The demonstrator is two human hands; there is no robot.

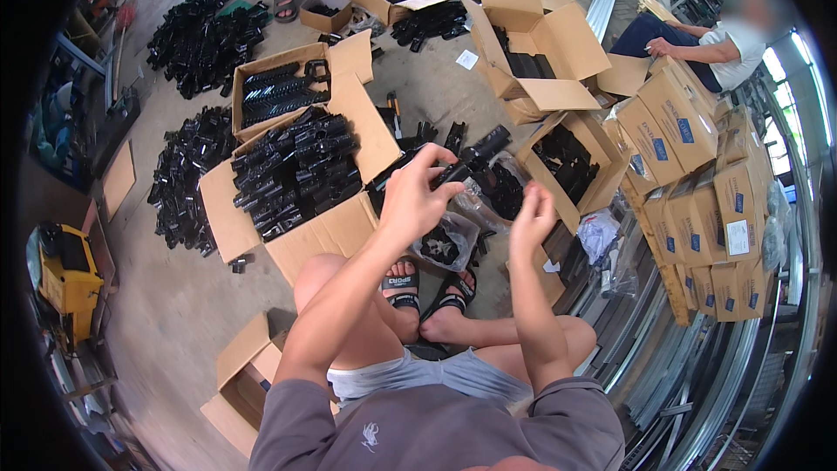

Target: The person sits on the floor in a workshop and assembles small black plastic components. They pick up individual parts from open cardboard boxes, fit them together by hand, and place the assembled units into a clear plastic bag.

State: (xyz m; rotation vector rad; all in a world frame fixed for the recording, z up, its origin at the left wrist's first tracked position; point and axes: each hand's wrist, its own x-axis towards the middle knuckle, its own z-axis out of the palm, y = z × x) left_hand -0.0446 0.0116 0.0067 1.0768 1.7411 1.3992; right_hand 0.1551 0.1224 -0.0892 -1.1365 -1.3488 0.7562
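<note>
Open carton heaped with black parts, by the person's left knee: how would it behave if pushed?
The carton is likely heavy, being heaped with black parts. Its splayed flaps would probably bend. Parts on top look loose, so might slide.

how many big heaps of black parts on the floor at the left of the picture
2: the upper heap at the far left, and the lower heap nearer, beside the filled cartons. The cartons may hide more.

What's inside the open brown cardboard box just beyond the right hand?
The open brown cardboard box holds a jumble of small black parts. The top ones cover whatever lies beneath, so the lower layers and most of the bottom can't be seen.
</note>
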